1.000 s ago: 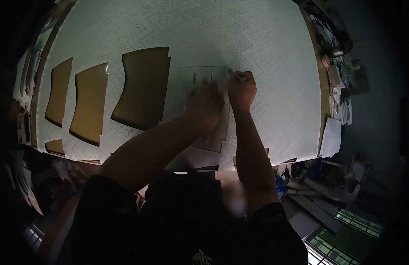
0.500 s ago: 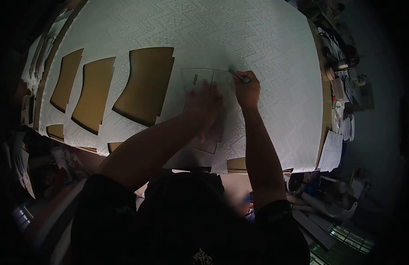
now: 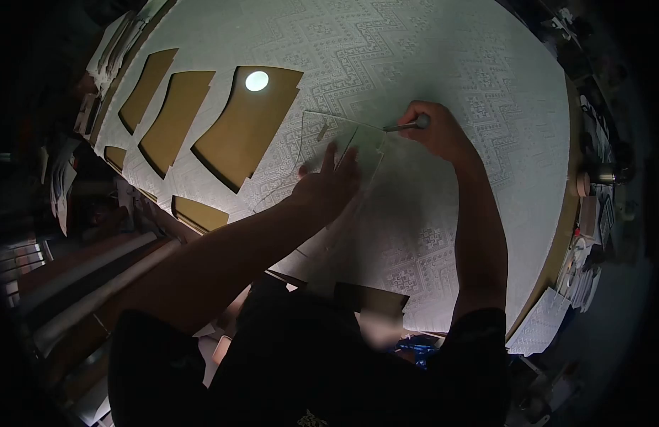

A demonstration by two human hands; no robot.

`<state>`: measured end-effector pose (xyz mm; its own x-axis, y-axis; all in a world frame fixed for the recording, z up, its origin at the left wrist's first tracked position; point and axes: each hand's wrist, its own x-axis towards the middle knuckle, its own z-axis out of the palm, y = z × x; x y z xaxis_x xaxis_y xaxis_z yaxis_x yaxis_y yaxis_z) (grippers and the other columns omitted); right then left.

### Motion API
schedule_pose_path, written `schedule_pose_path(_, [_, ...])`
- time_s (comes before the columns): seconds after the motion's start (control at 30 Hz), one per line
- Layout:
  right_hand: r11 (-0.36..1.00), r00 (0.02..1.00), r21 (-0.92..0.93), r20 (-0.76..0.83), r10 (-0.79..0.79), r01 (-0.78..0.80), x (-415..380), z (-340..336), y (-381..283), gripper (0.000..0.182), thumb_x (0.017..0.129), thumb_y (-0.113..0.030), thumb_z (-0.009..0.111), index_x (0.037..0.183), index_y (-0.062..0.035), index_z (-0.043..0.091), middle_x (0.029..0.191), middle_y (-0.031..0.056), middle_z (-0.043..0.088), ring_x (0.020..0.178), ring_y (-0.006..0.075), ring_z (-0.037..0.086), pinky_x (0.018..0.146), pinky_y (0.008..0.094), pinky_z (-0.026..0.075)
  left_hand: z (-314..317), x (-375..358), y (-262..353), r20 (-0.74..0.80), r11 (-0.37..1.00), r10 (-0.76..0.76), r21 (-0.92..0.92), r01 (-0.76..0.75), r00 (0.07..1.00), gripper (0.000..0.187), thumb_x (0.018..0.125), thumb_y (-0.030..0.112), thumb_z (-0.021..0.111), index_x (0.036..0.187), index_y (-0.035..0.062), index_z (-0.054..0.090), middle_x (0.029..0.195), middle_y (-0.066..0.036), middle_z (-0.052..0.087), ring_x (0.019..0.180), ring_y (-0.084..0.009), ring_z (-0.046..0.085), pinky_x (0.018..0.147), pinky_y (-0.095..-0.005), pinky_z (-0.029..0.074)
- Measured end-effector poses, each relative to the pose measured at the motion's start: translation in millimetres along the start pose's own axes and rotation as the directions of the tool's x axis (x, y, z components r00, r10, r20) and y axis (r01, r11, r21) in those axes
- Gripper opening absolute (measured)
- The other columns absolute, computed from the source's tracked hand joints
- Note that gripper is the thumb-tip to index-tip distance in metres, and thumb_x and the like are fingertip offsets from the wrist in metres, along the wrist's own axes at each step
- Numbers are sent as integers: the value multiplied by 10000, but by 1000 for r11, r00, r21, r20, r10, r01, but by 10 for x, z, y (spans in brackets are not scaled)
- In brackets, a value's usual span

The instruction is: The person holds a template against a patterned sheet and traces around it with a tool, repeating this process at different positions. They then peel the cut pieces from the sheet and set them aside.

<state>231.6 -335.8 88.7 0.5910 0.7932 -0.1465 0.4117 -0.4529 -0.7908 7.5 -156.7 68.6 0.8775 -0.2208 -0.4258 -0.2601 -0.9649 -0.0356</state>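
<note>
My left hand (image 3: pixel 328 183) lies with fingers spread on a clear template (image 3: pixel 366 136), pressing it against the pale patterned sheet (image 3: pixel 514 192). The template has a curved left side and a line down its middle. At its top right corner, my right hand (image 3: pixel 437 129) grips a slim knife (image 3: pixel 404 125), whose pointed tip touches the sheet beside the template's edge. Left of the template, curved cut-outs in the sheet expose a brown surface (image 3: pixel 237 135). The lower part of the template is partly covered by my left hand and forearm.
More openings (image 3: pixel 200 212) run along the sheet's near left edge. Papers (image 3: pixel 546 320) and a dark metallic cylinder (image 3: pixel 605 174) sit by the right table edge. Long rolls (image 3: pixel 94 274) lie at lower left, and stacked sheets (image 3: pixel 119 44) at upper left.
The whole view has turned and shifted. My right hand stays near the template's top right corner with the knife. A bright round spot now shows on the largest brown opening.
</note>
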Motion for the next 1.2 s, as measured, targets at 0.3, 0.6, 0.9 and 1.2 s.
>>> schedule_pose_path(0.3, [964, 962, 118, 114, -250, 236, 1014, 742, -411, 155, 871, -33, 791, 987, -2, 692, 946, 61, 733, 920, 132, 652, 862, 310, 516, 61, 47, 54, 29, 979, -95, -179, 99, 995, 513, 1083, 261, 472, 1560, 77, 423, 1764, -176, 82, 1606, -483, 114, 1011, -806, 432])
schedule_pose_path(0.6, [953, 963, 168, 50, -263, 252, 1040, 994, -364, 148, 896, -46, 793, 999, 6, 700, 990, 71, 760, 967, 131, 665, 890, 309, 521, 93, 73, 79, 19, 905, -165, -394, 160, 986, 469, 1113, 301, 413, 1558, 162, 471, 1784, -79, 47, 1634, -402, 32, 1072, -823, 343])
schedule_pose_path(0.9, [971, 887, 164, 402, -227, 174, 1625, 646, -540, 172, 831, 2, 835, 977, -2, 743, 993, 58, 751, 902, 122, 683, 794, 271, 577, 102, 87, 122, 62, 915, -213, -337, 222, 975, 547, 1129, 415, 363, 1628, 190, 378, 1765, -116, 80, 1630, -323, 119, 1112, -762, 371])
schedule_pose_path(1.2, [968, 550, -95, 834, -52, 234, 2402, 639, -1146, 147, 794, 46, 831, 913, 20, 748, 980, 83, 759, 836, 141, 735, 714, 269, 616, 132, 13, 151, -86, 939, -169, -316, 134, 982, 281, 1047, 291, 568, 1308, 208, 635, 1754, -120, 116, 1591, -475, 112, 1007, -784, 457])
